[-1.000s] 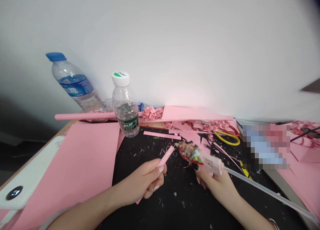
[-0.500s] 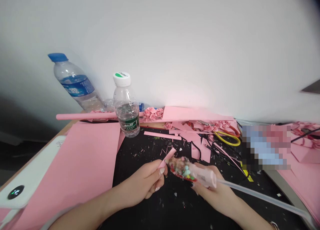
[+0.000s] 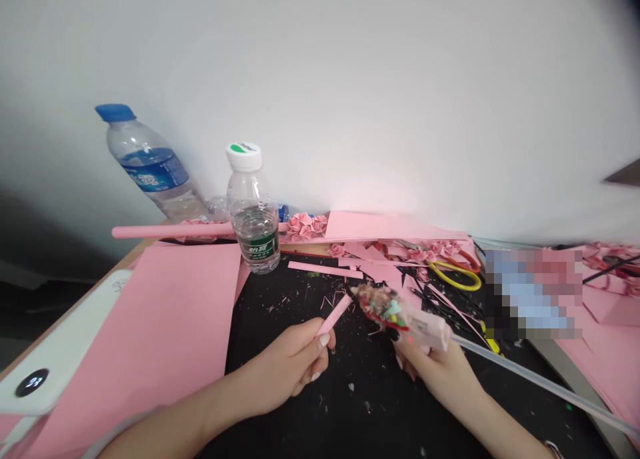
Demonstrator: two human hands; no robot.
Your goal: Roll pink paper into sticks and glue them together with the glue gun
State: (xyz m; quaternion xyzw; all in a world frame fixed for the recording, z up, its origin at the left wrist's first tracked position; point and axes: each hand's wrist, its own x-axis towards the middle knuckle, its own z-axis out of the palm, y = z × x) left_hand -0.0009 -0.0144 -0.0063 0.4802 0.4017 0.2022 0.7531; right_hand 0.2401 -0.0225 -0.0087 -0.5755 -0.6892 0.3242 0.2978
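Gripping a pink paper strip (image 3: 336, 316) in the left hand (image 3: 300, 358) and, at its three o'clock, a glue gun (image 3: 400, 312) in the right hand (image 3: 436, 359); risking scorched fingertips (image 3: 324, 340) through nozzle (image 3: 355, 290) slippage toward seven o'clock.

A plain, pale wall (image 3: 380, 99) rises directly behind the surface (image 3: 300, 432), smooth and without visible pattern. Its brightest patch of light (image 3: 370, 186) glows softly just above the far edge of the surface; the light source itself is out of view. Toward the left of the surface, the wall dims to grey. Beside and below the surface's left edge lies 1 dark area (image 3: 30, 259), too blurred to make out. A wood-coloured rim (image 3: 131, 260) borders the surface on that side, while its middle is black. Well above its right end, 1 grey pointed shape (image 3: 623, 174) shows, unidentifiable.
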